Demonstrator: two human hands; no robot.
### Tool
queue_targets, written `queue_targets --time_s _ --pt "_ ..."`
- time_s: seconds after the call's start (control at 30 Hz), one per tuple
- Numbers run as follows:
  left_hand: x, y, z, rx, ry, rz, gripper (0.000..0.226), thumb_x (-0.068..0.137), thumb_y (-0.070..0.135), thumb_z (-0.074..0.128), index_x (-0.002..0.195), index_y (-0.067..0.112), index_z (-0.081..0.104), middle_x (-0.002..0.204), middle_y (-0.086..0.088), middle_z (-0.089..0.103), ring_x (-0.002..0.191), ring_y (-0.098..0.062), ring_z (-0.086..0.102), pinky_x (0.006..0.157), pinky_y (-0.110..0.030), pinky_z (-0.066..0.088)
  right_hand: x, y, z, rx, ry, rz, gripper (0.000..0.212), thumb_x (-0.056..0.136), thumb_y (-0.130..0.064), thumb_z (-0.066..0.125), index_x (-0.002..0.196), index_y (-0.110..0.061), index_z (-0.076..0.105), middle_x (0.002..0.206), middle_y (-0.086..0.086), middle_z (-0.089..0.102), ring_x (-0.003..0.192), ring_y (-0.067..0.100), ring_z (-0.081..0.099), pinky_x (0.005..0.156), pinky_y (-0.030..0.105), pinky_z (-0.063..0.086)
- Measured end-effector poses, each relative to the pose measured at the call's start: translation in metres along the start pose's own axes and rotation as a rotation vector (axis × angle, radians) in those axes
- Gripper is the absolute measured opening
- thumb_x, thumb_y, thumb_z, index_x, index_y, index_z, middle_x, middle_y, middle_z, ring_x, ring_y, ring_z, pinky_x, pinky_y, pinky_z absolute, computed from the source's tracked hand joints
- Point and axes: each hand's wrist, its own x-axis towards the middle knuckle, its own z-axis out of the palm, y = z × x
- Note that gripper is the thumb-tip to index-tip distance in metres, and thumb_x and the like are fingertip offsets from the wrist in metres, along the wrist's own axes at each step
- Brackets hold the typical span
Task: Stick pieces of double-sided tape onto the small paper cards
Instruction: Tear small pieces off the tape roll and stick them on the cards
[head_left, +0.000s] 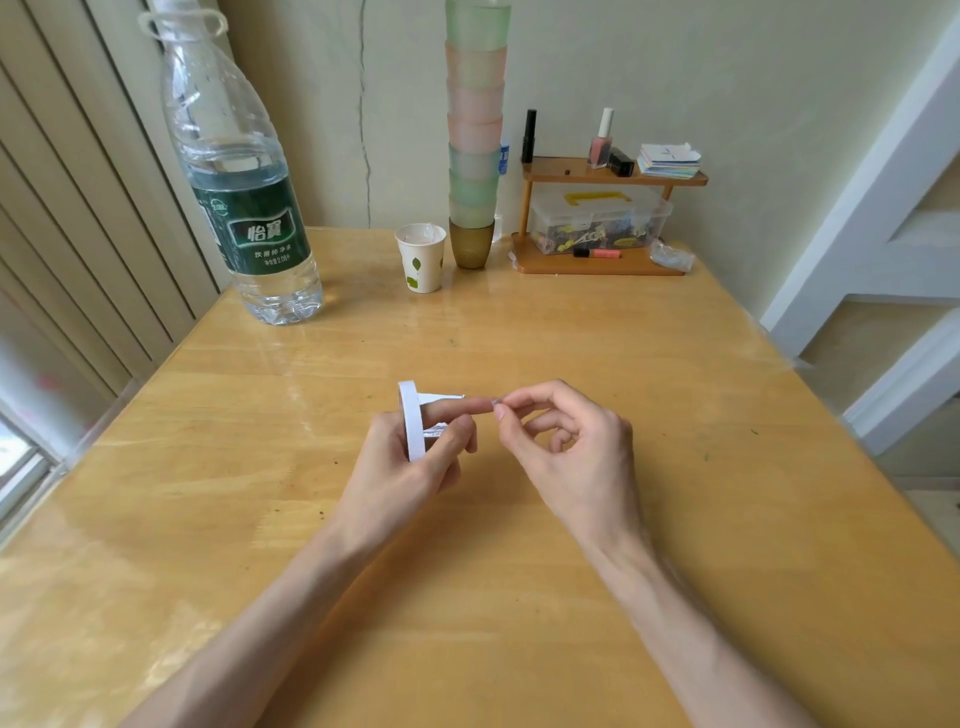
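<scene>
White ring-shaped roll of double-sided tape (411, 423) is gripped upright at frame centre by curled fingers of left hand (400, 473), over yellow wooden table (519, 597). Free tape strip (441, 398) appears pinched at its end by right hand (566, 447), thumb against forefinger, likely to draw out a length. Stack of small paper cards (668, 160) is noted upper right on orange shelf (571, 176), well apart.

cracked wall (366, 130) (pale), wooden table (519, 332)

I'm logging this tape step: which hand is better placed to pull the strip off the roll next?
Right hand, probably: its thumb and forefinger appear to pinch the free end of the strip, while the left hand grips the roll.
</scene>
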Motion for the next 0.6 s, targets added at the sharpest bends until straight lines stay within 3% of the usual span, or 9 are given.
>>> queue_targets --time_s 0.07,0.17,0.37,0.43,0.6 --pt "-0.0001 -0.0006 0.0013 0.037 -0.017 0.022 0.025 0.105 0.01 0.057 0.111 0.021 0.079 0.072 0.002 0.057 0.051 -0.015 0.041 0.05 -0.017 0.036 -0.0001 0.0013 0.0 -0.034 0.013 -0.015 0.008 0.088 -0.022 0.082 0.085 -0.025 0.076 0.068 -0.015 0.071 0.05 0.011 0.058 0.049 0.031 0.044" --pt "-0.0007 -0.0031 0.0023 0.047 -0.02 0.035 0.027 0.105 0.012 0.059 0.11 0.028 0.079 0.072 0.001 0.057 0.054 -0.016 0.041 0.051 -0.021 0.036 -0.0012 0.0005 0.0003 -0.091 0.03 -0.056 0.006 0.086 -0.019 0.083 0.085 -0.022 0.078 0.067 -0.02 0.07 0.05 0.003 0.056 0.05 0.019 0.039" --pt "-0.0025 -0.0043 0.0016 0.072 -0.044 0.068 0.022 0.103 0.027 0.06 0.116 0.031 0.078 0.074 -0.02 0.049 0.054 -0.022 0.034 0.05 -0.044 0.026 -0.0016 -0.0004 0.0002 -0.195 0.072 -0.148 0.008 0.083 -0.012 0.084 0.085 -0.018 0.079 0.07 -0.019 0.069 0.05 -0.007 0.054 0.053 0.007 0.033" --pt "-0.0028 -0.0046 0.0018 0.065 -0.051 0.076 0.026 0.1 0.033 0.059 0.117 0.031 0.078 0.074 -0.021 0.047 0.055 -0.022 0.032 0.05 -0.045 0.025 -0.0015 0.0001 0.0003 -0.203 0.076 -0.158 0.009 0.083 -0.01 0.084 0.085 -0.018 0.079 0.069 -0.02 0.067 0.05 -0.008 0.054 0.054 0.006 0.033" --pt "-0.0023 -0.0055 -0.0002 0.052 -0.049 0.096 0.023 0.104 0.025 0.06 0.115 0.033 0.079 0.074 -0.021 0.048 0.055 -0.023 0.031 0.05 -0.045 0.025 -0.0004 0.0006 -0.0008 -0.166 0.063 -0.169 0.01 0.083 -0.008 0.083 0.084 -0.017 0.079 0.07 -0.024 0.065 0.052 -0.006 0.056 0.052 0.01 0.036"
